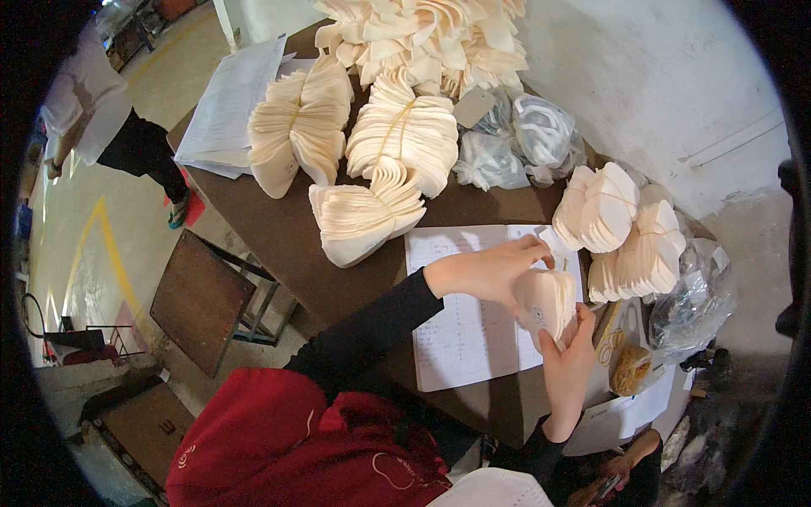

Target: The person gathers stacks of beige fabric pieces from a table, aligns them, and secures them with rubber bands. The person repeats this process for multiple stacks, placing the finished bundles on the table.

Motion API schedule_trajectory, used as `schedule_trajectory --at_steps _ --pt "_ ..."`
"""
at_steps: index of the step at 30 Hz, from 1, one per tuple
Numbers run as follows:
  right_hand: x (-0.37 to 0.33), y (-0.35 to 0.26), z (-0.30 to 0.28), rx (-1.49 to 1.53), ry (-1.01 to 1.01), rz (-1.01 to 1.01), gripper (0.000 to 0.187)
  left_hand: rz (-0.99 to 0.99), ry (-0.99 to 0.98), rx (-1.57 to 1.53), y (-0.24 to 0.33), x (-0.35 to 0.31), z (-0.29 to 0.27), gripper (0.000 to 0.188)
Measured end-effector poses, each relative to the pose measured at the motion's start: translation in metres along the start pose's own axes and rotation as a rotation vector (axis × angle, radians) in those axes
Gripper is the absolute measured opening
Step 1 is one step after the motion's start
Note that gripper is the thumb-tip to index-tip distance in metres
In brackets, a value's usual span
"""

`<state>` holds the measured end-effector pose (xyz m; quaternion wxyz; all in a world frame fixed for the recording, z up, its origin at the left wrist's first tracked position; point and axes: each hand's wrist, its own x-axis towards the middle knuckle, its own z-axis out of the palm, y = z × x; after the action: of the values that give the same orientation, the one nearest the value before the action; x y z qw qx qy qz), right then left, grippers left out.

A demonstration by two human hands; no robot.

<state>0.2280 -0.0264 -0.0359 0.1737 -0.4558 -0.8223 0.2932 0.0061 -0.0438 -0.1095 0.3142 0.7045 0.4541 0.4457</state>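
Note:
A small stack of cream, curved pads (pixel 547 306) is held over an open notebook (pixel 465 338) with handwritten lines. My left hand (pixel 490 272) grips the stack along its far left side, with thumb and fingers closed around it. From the near right, my right hand (pixel 569 355) closes on its lower end, thumb at the front. Just beyond my hands lie two banded bundles of similar pads, one cream bundle (pixel 596 207) and another bundle (pixel 644 253) touching it. Farther left on the table rest a fanned bundle (pixel 365 218) and larger tied bundles (pixel 404 139).
A big heap of pads (pixel 431 38) covers the table's far end. Clear plastic bags (pixel 541 135), papers (pixel 232 110), yellow-handled scissors (pixel 610 345) and a bag of rubber bands (pixel 632 372) lie around. A stool (pixel 203 300) stands left; a person (pixel 101 110) is beyond it.

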Motion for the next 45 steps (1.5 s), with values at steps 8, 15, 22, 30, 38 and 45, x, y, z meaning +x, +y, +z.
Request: schedule_trajectory --at_steps 8,15,22,30,38,45 --pt "0.0 0.007 0.018 0.181 -0.066 0.012 0.052 -0.011 0.063 0.115 0.023 -0.015 0.013 0.078" --pt "0.009 0.049 0.027 0.227 -0.212 0.073 0.059 -0.484 1.311 0.585 0.048 -0.158 -0.014 0.116" --pt "0.017 -0.012 0.015 0.011 -0.03 -0.471 0.052 -0.452 1.089 0.016 0.026 -0.184 -0.04 0.088" --pt "0.027 -0.073 0.09 0.328 -0.174 -0.686 0.024 -0.293 1.015 0.235 0.034 -0.174 -0.003 0.073" --pt "0.033 -0.085 0.119 0.085 -0.11 -0.609 0.01 -0.187 0.991 0.395 0.038 -0.18 -0.001 0.065" --pt "0.036 -0.088 0.131 0.095 0.04 -0.508 0.007 -0.141 0.976 0.32 0.047 -0.188 -0.008 0.061"
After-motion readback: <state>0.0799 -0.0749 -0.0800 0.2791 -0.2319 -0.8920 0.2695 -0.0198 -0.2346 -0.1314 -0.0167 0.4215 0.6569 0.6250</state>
